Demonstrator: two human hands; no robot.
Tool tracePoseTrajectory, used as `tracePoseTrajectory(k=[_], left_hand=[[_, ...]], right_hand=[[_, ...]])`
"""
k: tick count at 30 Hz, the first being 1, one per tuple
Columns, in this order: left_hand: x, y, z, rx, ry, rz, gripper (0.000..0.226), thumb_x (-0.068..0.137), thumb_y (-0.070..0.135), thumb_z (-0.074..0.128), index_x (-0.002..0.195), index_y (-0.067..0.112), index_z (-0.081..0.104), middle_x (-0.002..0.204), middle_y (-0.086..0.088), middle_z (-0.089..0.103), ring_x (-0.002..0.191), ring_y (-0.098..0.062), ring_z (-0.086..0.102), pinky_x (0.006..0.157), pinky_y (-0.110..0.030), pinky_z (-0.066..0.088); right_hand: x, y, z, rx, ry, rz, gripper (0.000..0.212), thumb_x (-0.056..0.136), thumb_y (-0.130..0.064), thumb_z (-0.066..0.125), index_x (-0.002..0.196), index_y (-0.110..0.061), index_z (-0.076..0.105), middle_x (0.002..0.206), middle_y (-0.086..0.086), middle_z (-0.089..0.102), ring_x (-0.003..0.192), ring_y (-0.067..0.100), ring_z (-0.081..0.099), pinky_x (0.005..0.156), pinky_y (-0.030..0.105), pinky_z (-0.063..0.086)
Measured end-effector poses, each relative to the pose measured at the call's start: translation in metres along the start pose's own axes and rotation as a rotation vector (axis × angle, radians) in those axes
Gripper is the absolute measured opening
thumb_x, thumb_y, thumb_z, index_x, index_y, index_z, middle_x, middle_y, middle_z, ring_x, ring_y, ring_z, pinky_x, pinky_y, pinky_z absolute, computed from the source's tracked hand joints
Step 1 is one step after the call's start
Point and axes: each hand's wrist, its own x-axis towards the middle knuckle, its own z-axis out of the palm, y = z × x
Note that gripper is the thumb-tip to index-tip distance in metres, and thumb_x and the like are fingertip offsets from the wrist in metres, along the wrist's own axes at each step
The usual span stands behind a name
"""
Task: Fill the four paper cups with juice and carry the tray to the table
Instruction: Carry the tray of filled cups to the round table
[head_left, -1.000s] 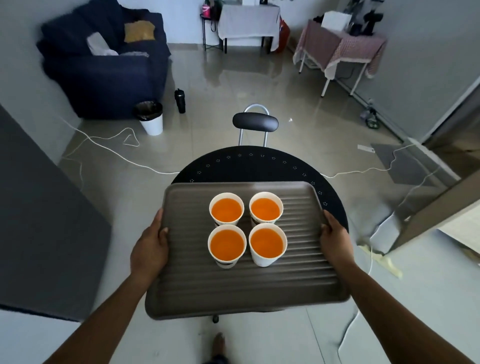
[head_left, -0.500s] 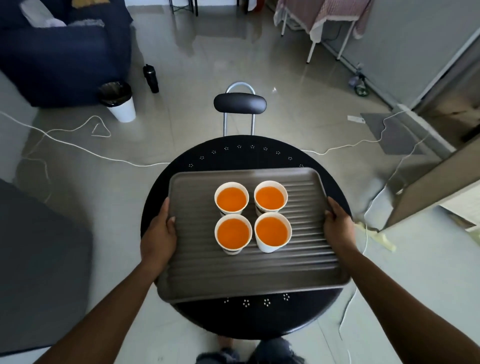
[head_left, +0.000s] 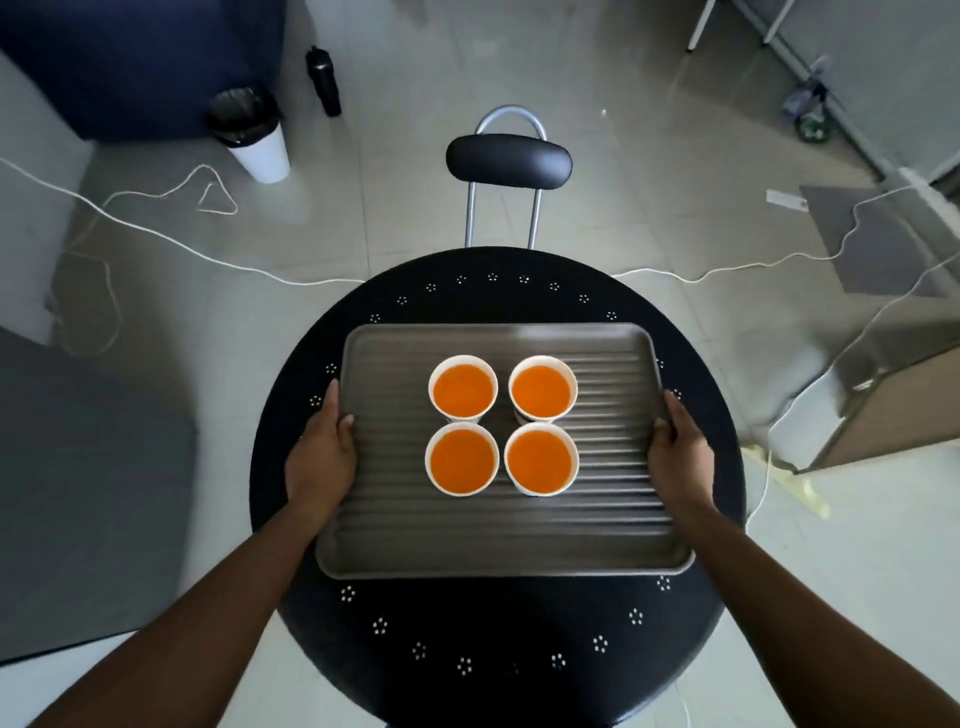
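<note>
A grey ribbed tray (head_left: 498, 535) is over the middle of a round black table (head_left: 498, 639) with small white flower marks. Several white paper cups full of orange juice (head_left: 462, 387) stand upright in a square on the tray's far half. My left hand (head_left: 319, 457) grips the tray's left rim, thumb on top. At the right rim my right hand (head_left: 680, 454) holds it the same way. I cannot tell whether the tray rests on the table or hovers just above it.
A black-backed metal chair (head_left: 509, 161) stands at the table's far side. A white bin (head_left: 254, 137) and a dark bottle (head_left: 323, 80) sit on the floor near a dark blue sofa (head_left: 140, 57). White cables (head_left: 156, 236) trail across the tiles. A cardboard box (head_left: 893, 405) is at the right.
I have stepped forward and the view tilted down. The tray moved from the table's near edge to over its middle, both hands still on its rims. The cups stayed upright.
</note>
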Motion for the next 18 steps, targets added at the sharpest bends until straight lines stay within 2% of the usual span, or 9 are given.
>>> tracePoseTrajectory(k=[7,14,18], left_hand=[[0.031,0.002,0.021,0.087,0.008,-0.023,0.055,0.103,0.039,0.03,0.154,0.035,0.012,0.132,-0.011,0.057,0.109,-0.031,0.06,0.084,-0.048,0.053],[0.046,-0.002,0.033,0.146,0.046,-0.026,0.054,0.103,0.035,0.033,0.154,0.028,0.018,0.124,-0.013,0.061,0.1,-0.031,0.062,0.075,-0.042,0.051],[0.049,-0.003,0.036,0.159,0.047,-0.042,0.053,0.103,0.035,0.033,0.154,0.029,0.018,0.127,-0.011,0.06,0.101,-0.032,0.062,0.077,-0.042,0.051]], right_hand=[[0.041,0.003,0.018,-0.008,-0.03,0.0,0.046,0.103,-0.017,0.043,0.148,-0.024,0.046,0.138,0.009,0.061,0.122,0.034,0.059,0.1,0.043,0.047],[0.061,0.007,0.032,-0.017,-0.046,-0.012,0.046,0.103,-0.019,0.043,0.149,-0.024,0.045,0.139,0.008,0.061,0.121,0.033,0.06,0.102,0.046,0.048],[0.066,0.009,0.038,-0.037,-0.065,-0.003,0.045,0.103,-0.02,0.043,0.148,-0.021,0.045,0.139,0.009,0.06,0.122,0.033,0.059,0.101,0.045,0.047]])
